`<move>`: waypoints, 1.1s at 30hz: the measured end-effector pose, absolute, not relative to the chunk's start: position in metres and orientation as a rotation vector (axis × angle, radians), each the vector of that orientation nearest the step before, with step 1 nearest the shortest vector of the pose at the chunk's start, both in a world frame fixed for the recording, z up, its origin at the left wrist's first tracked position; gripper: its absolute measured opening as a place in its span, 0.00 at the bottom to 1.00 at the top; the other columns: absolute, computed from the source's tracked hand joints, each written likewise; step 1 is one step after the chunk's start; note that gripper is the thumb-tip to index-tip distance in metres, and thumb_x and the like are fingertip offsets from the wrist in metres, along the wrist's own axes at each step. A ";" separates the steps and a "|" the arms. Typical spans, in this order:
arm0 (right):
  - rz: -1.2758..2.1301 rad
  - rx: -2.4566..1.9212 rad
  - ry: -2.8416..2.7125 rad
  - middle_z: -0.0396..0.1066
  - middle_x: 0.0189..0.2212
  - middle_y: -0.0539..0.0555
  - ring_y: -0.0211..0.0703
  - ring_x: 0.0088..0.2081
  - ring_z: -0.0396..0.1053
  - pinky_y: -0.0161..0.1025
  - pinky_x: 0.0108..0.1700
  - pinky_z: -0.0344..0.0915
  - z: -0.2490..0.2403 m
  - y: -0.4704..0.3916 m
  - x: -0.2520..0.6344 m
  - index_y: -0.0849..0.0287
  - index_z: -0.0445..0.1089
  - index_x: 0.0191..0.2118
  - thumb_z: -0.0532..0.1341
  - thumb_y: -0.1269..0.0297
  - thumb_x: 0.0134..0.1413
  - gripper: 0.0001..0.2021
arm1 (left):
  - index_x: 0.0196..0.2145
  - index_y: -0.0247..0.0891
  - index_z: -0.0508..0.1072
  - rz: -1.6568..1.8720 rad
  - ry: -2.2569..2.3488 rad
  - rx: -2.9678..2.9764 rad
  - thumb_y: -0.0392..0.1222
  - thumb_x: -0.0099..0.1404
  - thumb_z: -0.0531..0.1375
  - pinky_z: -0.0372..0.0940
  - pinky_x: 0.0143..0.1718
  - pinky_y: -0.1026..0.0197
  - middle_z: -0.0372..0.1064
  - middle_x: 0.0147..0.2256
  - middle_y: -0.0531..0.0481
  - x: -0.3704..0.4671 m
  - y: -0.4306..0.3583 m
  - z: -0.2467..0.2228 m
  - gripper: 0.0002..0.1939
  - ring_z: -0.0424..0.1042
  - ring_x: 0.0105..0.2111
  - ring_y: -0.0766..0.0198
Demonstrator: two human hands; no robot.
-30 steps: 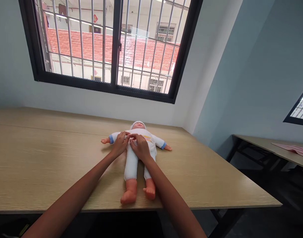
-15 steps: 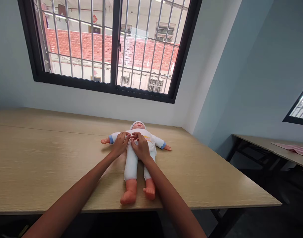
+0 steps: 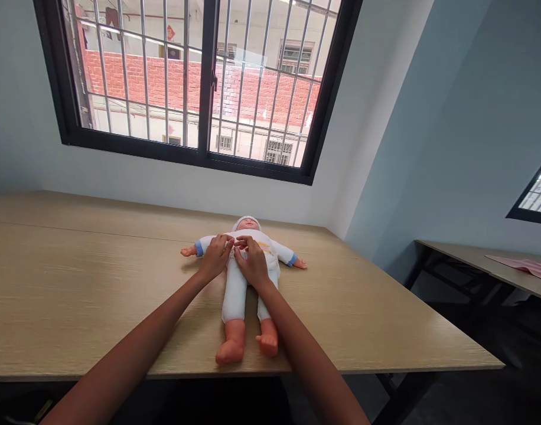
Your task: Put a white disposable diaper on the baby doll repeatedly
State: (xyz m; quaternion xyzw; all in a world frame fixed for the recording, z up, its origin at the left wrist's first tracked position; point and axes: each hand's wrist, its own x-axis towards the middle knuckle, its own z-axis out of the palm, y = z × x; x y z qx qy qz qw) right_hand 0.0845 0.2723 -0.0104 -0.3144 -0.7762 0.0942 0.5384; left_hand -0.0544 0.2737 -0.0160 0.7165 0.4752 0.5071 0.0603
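Fingers of the right hand sit slightly farther from the left hand than a second ago; work seems ongoing; the doll lies face-up on the bench; either hand's grip is unclear.

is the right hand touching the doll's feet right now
Apart. In the head view, the right hand is over the middle of the doll, and white-clothed leg shows between it and each foot.

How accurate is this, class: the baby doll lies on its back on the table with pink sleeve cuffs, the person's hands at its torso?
Not quite: the head-camera view shows blue sleeve cuffs, not pink, on the baby doll; the rest stands.
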 end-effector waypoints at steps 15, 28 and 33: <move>0.489 -0.721 -1.656 0.73 0.31 0.49 0.41 0.36 0.72 0.39 0.41 0.66 -0.003 0.265 0.083 0.56 0.62 0.39 0.62 0.66 0.50 0.11 | 0.36 0.40 0.65 1.482 1.503 2.334 0.42 0.70 0.41 0.61 0.47 0.50 0.66 0.38 0.45 -0.050 0.265 -0.015 0.15 0.65 0.42 0.55; 0.471 -0.719 -1.655 0.72 0.32 0.50 0.41 0.35 0.70 0.39 0.41 0.66 -0.003 0.266 0.082 0.56 0.61 0.37 0.61 0.66 0.50 0.09 | 0.37 0.39 0.65 1.435 1.611 2.442 0.40 0.71 0.41 0.62 0.45 0.52 0.66 0.38 0.45 -0.050 0.267 -0.016 0.14 0.65 0.41 0.56; 0.465 -0.715 -1.637 0.72 0.32 0.50 0.41 0.35 0.70 0.39 0.41 0.66 -0.003 0.265 0.082 0.56 0.61 0.37 0.62 0.65 0.50 0.09 | 0.38 0.39 0.66 1.458 1.603 2.445 0.39 0.70 0.41 0.63 0.45 0.51 0.66 0.38 0.45 -0.050 0.266 -0.016 0.14 0.65 0.41 0.56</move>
